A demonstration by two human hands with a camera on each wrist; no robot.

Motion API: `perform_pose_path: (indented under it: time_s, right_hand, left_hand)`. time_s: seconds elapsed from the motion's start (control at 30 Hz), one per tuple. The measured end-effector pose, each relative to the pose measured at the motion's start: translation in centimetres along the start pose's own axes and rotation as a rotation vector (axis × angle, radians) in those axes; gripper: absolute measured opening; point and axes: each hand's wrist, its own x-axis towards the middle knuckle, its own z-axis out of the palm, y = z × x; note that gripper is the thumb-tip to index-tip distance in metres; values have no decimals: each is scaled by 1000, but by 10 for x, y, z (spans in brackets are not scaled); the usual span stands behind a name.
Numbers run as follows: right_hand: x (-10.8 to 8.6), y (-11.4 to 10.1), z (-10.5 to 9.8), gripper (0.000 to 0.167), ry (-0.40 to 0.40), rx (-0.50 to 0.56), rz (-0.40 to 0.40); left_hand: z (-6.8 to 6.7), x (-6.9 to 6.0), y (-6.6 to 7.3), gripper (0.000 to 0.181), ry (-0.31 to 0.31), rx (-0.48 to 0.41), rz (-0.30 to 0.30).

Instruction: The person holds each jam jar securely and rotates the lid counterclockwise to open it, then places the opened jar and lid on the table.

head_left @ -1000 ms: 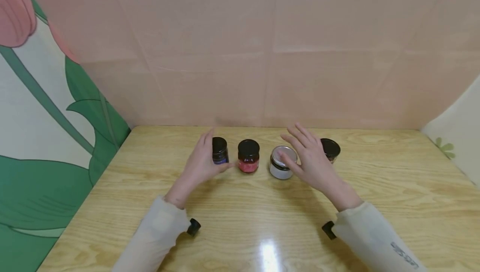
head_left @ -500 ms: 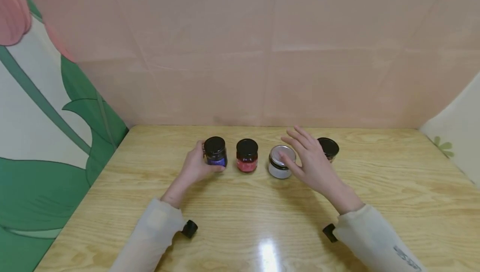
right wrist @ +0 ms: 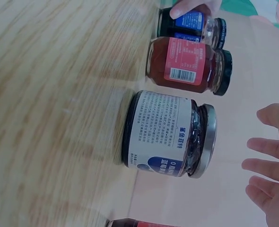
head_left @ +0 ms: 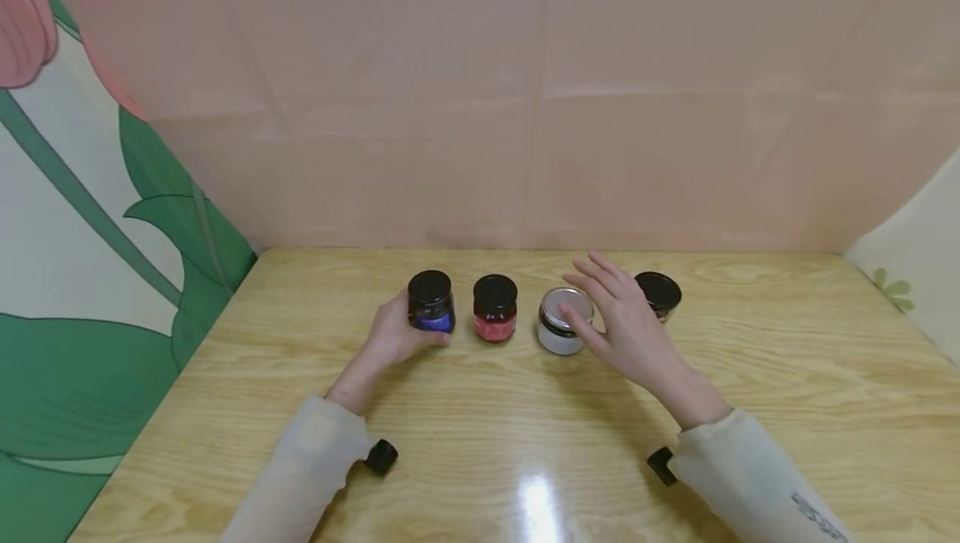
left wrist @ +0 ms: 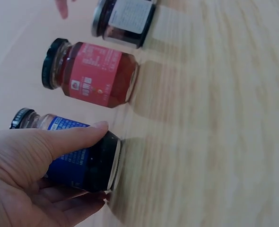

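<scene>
My left hand [head_left: 392, 333] grips the blue-labelled jar [head_left: 432, 303] from the left, thumb on its near side; the jar is upright, left of the red-labelled jar [head_left: 495, 311]. My right hand [head_left: 628, 328], fingers apart, hovers empty by the silver-lidded jar [head_left: 558, 340].

"Describe the left hand [head_left: 394, 333] first."

"Grips, with the thumb [left wrist: 80, 139] stretched along one side and fingers [left wrist: 85, 213] curled round the other."

"Now the right hand [head_left: 628, 326]?"

"Hovers, with its back turned upward, its fingers [right wrist: 267, 168] slightly bent and apart, and its thumb [head_left: 588, 335] pointing inward."

"And the left forearm [head_left: 296, 468] and right forearm [head_left: 753, 472]?"

"Slant forward from the lower edge of the head view, drawing nearer each other toward the bare wrists [head_left: 352, 389]"
</scene>
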Motion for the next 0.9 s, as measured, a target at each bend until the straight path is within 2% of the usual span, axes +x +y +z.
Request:
perform_pose_path:
  time_s: [0.37, 0.73, 0.9]
  right_hand:
    - [-2, 2, 1, 39, -11, 7, 14]
    - [-2, 2, -1, 38, -20, 11, 21]
    - [-1, 2, -2, 37, -20, 15, 21]
  left_hand:
    - [2, 1, -3, 71, 0, -11, -41]
    - [1, 0, 0, 65, 26, -27, -9]
    - [0, -2, 2, 67, 36, -17, -16]
